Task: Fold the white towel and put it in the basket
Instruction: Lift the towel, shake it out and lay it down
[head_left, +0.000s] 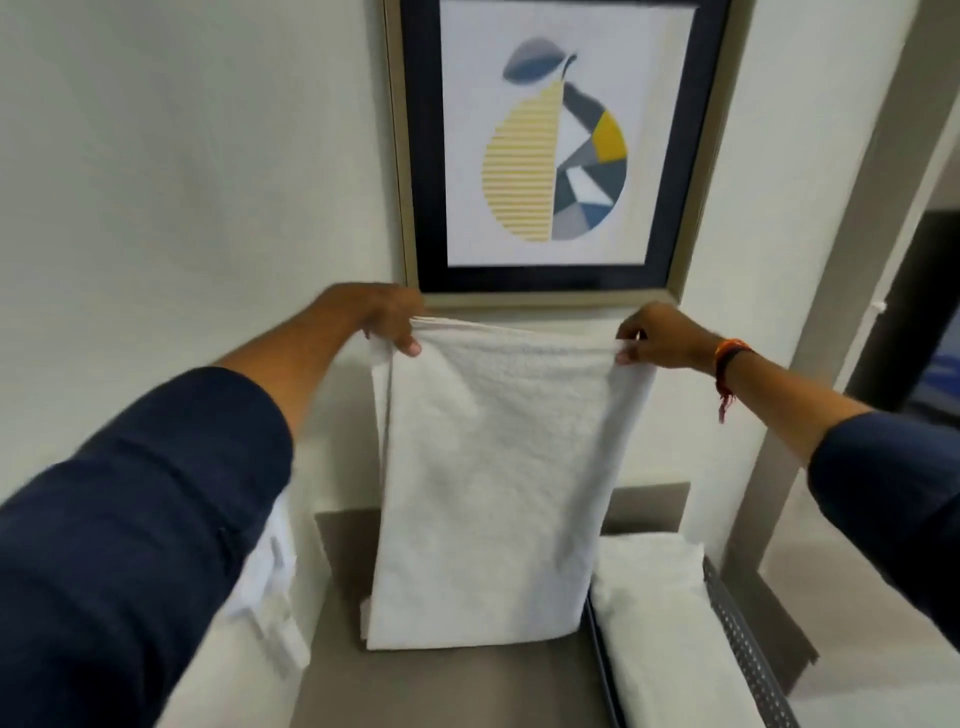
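**Towel held up by its top edge, basket low on the right**

Head view. White towel (488, 467) hanging lengthwise in front of the wall, already doubled into a tall panel, long axis vertical. Top edge stretched level between both hands, just below the framed pear print (550, 150). Left hand (387, 317) pinching the top left corner, thumb in front and fingers curled behind the cloth. Right hand (662, 335) pinching the top right corner, fingertips closed tight on the hem, a wristband (727, 358) on that wrist. Both grips narrow, each closed on towel and nothing else. Bottom edge of the panel down on, or just touching, the grey-brown table (452, 691); exact contact hard to tell.

Basket (748, 654) low and to the right, perforated metal wall showing, already holding folded white linen (654, 597). More white cloth (270, 582) partly hidden behind the left sleeve.

Probably another fold due: top edge lowered toward the bottom edge to halve the length. Basket sitting below and right of the towel, nearer the right hand, so the final carry likely goes down and rightward.
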